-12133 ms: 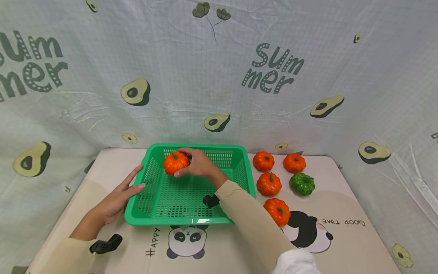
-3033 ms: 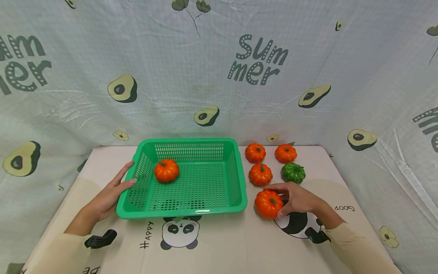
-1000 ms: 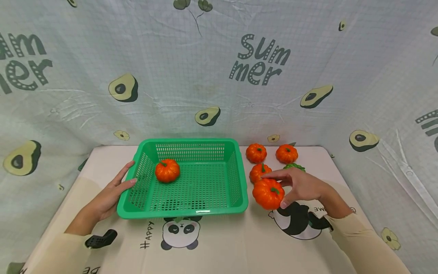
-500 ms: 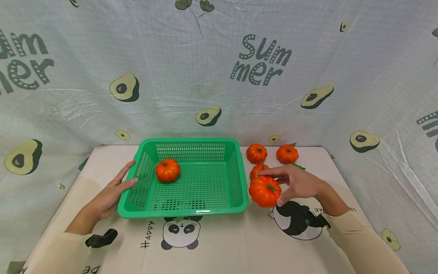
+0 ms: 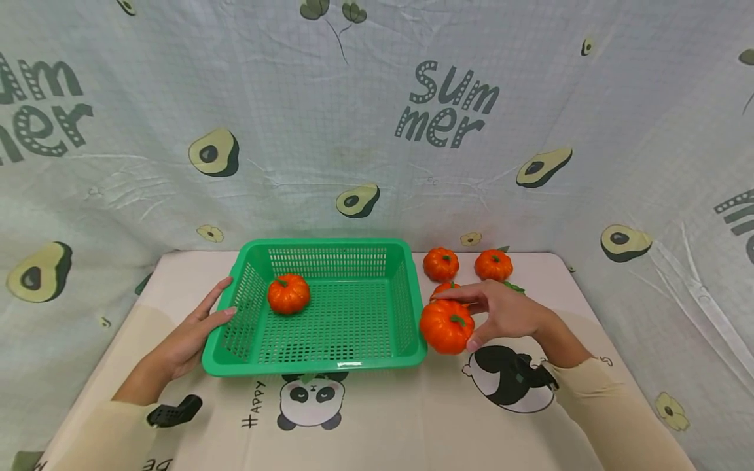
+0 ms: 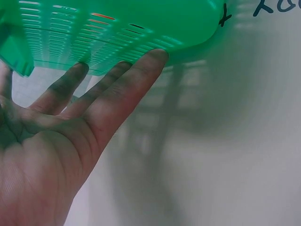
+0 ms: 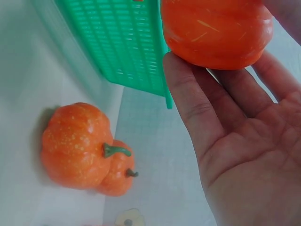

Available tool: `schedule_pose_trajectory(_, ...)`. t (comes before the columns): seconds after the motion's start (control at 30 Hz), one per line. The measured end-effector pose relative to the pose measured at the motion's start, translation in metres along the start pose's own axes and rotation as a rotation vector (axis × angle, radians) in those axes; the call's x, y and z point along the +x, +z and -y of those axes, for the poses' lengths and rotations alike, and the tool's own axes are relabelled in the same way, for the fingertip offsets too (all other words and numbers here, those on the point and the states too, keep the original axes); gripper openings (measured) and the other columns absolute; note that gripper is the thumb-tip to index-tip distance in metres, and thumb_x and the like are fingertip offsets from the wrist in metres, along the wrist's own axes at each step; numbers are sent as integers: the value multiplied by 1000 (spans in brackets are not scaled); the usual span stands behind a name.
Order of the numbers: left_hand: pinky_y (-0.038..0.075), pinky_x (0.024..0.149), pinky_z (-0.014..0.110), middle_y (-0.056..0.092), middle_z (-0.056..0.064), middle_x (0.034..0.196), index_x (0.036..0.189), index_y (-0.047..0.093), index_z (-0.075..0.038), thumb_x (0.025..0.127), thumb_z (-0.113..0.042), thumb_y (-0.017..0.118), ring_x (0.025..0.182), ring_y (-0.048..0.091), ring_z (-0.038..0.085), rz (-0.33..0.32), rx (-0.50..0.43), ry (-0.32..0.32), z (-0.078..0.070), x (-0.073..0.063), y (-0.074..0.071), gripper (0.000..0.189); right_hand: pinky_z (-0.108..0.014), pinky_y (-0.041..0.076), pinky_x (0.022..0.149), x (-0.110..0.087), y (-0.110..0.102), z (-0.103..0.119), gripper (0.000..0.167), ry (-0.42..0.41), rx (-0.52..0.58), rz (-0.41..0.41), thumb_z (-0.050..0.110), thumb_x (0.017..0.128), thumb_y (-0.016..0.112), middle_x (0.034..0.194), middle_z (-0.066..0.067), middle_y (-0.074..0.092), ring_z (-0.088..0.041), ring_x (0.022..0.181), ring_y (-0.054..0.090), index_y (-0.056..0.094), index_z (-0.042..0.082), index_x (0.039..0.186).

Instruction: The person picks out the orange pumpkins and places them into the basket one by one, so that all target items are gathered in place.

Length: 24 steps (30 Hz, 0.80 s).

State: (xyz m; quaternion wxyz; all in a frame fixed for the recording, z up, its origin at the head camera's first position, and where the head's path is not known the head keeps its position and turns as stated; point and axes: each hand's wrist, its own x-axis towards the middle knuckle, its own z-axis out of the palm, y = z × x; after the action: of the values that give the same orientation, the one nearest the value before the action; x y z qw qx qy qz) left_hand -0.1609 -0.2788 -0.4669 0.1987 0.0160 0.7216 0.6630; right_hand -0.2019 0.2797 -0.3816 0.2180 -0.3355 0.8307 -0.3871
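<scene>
On the worktop (image 5: 359,451), a green basket (image 5: 377,363) held one orange pumpkin (image 5: 288,294); the left hand (image 5: 188,343) lay against its left side, fingers spread. The right hand (image 5: 503,314), thumb and fingers clamped on a raised pumpkin (image 5: 444,327), had just shifted it leftward, apparently close to the basket's right wall, which stood between it and the inside. Beyond lay three orange pumpkins (image 5: 440,264) and a mostly hidden green one (image 5: 514,286).
</scene>
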Motion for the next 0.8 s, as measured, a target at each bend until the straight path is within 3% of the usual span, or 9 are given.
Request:
schedule_pose_trajectory(0.63, 57, 91, 25, 4, 28, 170, 165, -6, -48, 114, -32, 43, 115, 59, -3, 3, 11, 6, 3, 0, -1, 73, -27, 56, 99, 16, 8, 9, 83, -18, 12, -10, 17, 75, 92, 146, -11, 64, -5, 120, 63, 57, 8, 150)
schedule_pose_trajectory(0.8, 57, 92, 25, 3, 28, 171, 164, -6, -49, 113, -33, 44, 114, 58, -3, -2, 16, 0, 2, 1, -1, 73, -27, 53, 104, 22, 9, 12, 83, -3, 42, -16, 19, 76, 93, 146, -10, 64, -15, 127, 63, 56, 8, 150)
